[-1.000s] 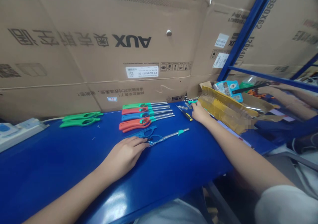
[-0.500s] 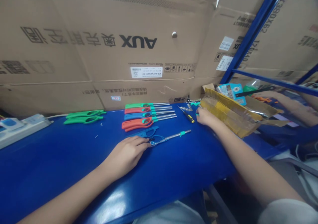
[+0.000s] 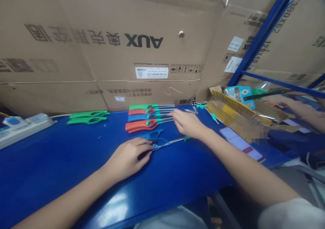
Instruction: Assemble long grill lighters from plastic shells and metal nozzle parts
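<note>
Left hand sits at the loop handle of a long-nosed utility lighter, which lies flat on the bench with its steel tube pointing right. Left fingers are together and curled against the blue handle; can't tell if clamped or just resting. A thin dark item pokes out under them, too hidden to name. Right hand is over the bench just beyond that tube, fingers spread apart, holding nothing visible, tips near the ends of a row of finished lighters in green, red, blue and orange plastic with steel tubes. A blue handle shell lies just behind the left hand; two green handles lie further left. Glossy blue workbench holds a white power strip, small steel parts and a phone. Yellow-taped cardboard sits at the back right. Corrugated AUX cartons stack behind, beside a blue steel rack. Another person's hand shows far right.
</note>
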### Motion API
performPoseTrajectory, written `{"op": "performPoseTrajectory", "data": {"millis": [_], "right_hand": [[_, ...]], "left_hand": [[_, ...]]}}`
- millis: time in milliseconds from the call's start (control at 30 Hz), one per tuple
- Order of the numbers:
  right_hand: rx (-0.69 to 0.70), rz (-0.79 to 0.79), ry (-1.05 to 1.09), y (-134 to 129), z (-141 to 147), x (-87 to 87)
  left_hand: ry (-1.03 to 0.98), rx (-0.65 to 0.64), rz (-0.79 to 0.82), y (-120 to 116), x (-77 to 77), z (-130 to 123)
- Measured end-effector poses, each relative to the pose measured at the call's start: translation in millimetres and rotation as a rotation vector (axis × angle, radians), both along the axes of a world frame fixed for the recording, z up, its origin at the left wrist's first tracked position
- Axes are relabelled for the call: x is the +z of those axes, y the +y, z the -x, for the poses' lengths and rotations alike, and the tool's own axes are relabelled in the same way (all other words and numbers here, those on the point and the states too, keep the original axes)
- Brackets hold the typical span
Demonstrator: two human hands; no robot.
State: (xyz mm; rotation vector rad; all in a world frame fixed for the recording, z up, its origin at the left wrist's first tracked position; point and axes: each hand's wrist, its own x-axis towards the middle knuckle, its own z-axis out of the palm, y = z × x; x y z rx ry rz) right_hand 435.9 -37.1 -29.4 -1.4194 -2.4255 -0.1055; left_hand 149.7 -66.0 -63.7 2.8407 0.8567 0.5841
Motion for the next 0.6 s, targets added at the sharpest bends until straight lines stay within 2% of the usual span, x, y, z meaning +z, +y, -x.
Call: {"op": "performPoseTrajectory", "data": {"millis": [67,167,267,333,433,600], "right_hand": [[0.153,-0.067,0.043,1,7,-12.8],[0.297,-0.101,0.171,3,7,-32.5],[0.318,-0.078,0.278,5,1,-43.0],[0.327,-0.074,0.335,6,-4,-43.6],[0.383,-0.054,0.312,6,-7,-39.7],[0.366,0.088,0.282,2,-6,-35.7]], "left_hand": [[-0.015,0.023,0.015,-1,1.0,-1],[-0.039,0.066,0.041,-1,0.1,-3],[-0.050,0.081,0.058,-1,-2.1,-4],[-0.054,0.088,0.050,0,-3.4,-5],[-0.068,0.092,0.035,1,-4.9,-5],[-0.097,0.079,0.041,3,-6.7,-4]]}}
